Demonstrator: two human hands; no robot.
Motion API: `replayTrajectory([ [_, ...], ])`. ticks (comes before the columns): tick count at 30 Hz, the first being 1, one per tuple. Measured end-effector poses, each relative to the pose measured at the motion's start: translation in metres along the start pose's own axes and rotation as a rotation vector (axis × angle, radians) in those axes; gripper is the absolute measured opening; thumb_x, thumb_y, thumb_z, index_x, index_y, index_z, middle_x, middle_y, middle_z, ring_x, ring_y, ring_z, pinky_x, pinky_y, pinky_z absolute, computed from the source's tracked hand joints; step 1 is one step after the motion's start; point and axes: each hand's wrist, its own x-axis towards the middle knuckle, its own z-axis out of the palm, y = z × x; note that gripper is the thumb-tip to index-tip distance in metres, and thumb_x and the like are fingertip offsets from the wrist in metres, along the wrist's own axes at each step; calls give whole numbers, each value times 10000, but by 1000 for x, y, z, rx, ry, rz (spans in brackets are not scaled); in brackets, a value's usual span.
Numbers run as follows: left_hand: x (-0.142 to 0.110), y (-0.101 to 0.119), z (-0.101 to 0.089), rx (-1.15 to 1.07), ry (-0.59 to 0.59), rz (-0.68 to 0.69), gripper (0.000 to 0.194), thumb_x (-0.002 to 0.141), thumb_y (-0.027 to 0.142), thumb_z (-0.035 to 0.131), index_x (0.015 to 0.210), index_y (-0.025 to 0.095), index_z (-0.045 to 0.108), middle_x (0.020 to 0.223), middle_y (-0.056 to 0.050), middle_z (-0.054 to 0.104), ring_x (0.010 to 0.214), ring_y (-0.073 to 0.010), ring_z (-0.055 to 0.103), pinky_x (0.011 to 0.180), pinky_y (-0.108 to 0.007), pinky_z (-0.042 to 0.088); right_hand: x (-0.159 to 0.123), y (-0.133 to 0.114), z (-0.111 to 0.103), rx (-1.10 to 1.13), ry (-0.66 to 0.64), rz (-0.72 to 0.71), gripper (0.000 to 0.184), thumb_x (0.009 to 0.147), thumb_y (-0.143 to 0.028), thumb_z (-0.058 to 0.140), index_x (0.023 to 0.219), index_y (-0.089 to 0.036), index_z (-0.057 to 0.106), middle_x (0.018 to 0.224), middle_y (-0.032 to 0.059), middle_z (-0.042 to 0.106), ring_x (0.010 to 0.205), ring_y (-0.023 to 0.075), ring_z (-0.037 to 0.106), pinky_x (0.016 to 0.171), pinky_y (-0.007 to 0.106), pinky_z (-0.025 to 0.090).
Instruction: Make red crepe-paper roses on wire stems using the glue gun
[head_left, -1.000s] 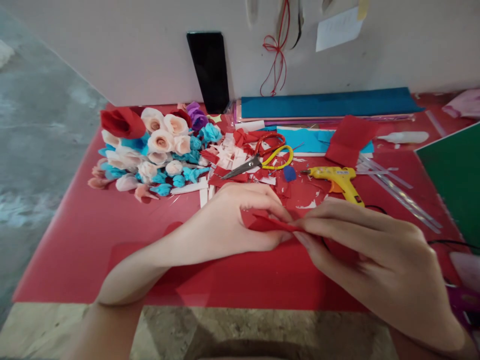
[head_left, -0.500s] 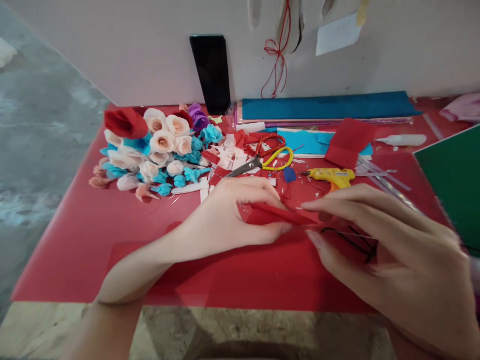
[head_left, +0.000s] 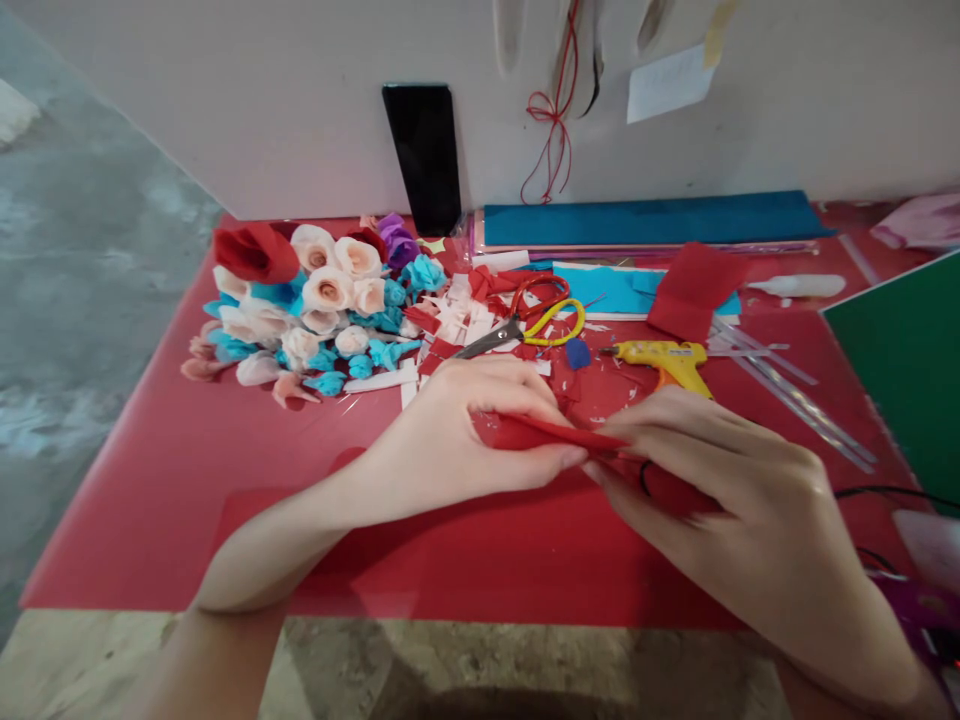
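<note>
My left hand (head_left: pixel 487 430) is closed around a rolled or folded piece of red crepe paper (head_left: pixel 547 432), which points to the right. The fingers of my right hand (head_left: pixel 720 500) pinch the right end of that paper, with thumb below and fingertips above. The exact contact there is partly blurred. Just behind my hands lie a pair of scissors (head_left: pixel 491 338) with red and yellow handles, and a yellow glue gun (head_left: pixel 664 358).
Crepe paper flowers (head_left: pixel 330 290) are heaped at the left, beside paper scraps (head_left: pixel 461 310). A phone (head_left: pixel 424 160) leans on the white board. Folded blue paper (head_left: pixel 652 218), a square of red paper (head_left: pixel 694 290), glue sticks (head_left: pixel 802 400) and a green board (head_left: pixel 907 360) lie behind and to the right.
My right hand has moved left and its fingers have closed on the end of the red paper. My left hand stays almost in place.
</note>
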Motion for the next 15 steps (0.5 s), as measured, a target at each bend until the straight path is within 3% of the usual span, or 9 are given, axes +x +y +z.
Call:
replayTrajectory([
  [10, 2, 0, 1, 86, 14, -1, 110, 777, 167, 649, 749, 77, 707, 729, -53, 660, 688, -111, 584, 636, -220, 465, 0, -1, 7, -191, 81, -176, 48, 795, -89, 620, 758, -118, 611, 744, 46, 642, 708, 165, 568, 644, 305, 463],
  [15, 2, 0, -2, 32, 23, -31, 106, 781, 204, 652, 777, 117, 712, 754, -36, 668, 704, -110, 594, 653, -210, 474, 0, 0, 7, -196, 99, -175, 48, 795, -76, 611, 792, -123, 600, 766, 45, 645, 713, 164, 573, 648, 316, 470],
])
